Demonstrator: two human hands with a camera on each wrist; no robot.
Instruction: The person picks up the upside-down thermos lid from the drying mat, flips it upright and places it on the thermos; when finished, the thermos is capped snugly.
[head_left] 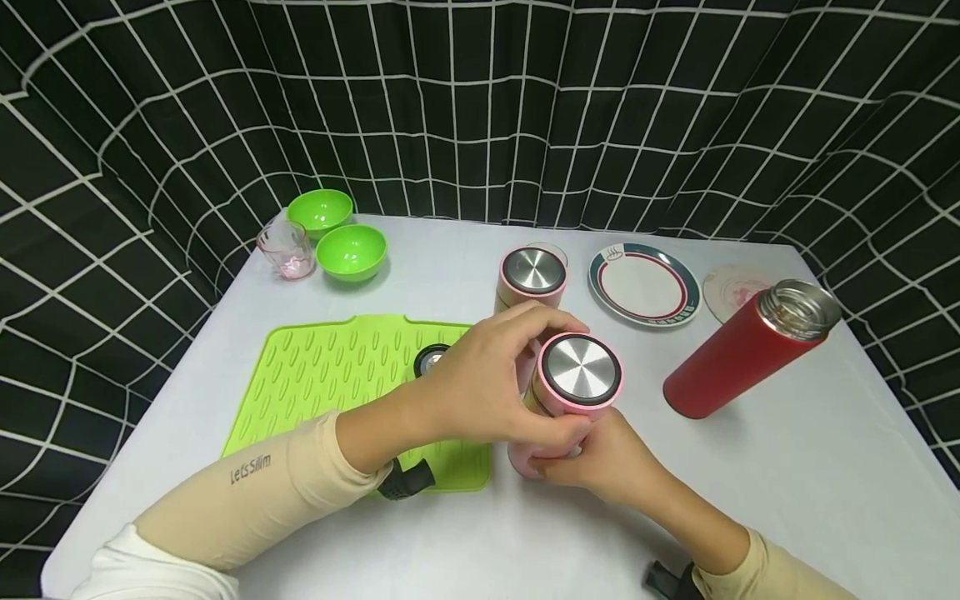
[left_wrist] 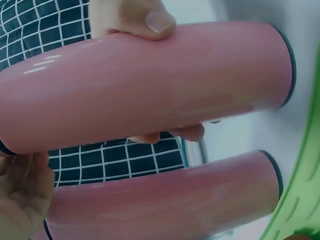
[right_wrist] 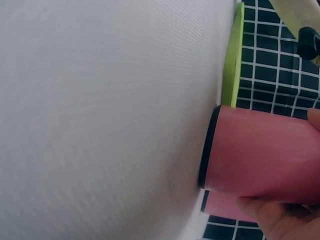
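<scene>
A pink thermos (head_left: 582,369) with a brushed-steel lid stands upright near the table's middle. My left hand (head_left: 491,375) grips it near the top, thumb and fingers on either side of the lid. Lower down, my right hand (head_left: 611,462) holds the body; its fingers wrap round the pink wall (left_wrist: 150,90) in the left wrist view. The thermos base (right_wrist: 210,147) is right at the tabletop in the right wrist view. Just behind it stands a second pink thermos (head_left: 532,275), lid on. A steel-and-black lid (head_left: 430,359) lies on the green mat, partly hidden by my left arm.
The ribbed green mat (head_left: 322,367) lies at left. Two green bowls (head_left: 351,252) and a clear glass (head_left: 288,250) stand at the back left. A rimmed plate (head_left: 645,285), a clear dish (head_left: 731,292) and a lidless red thermos (head_left: 738,354) are at right.
</scene>
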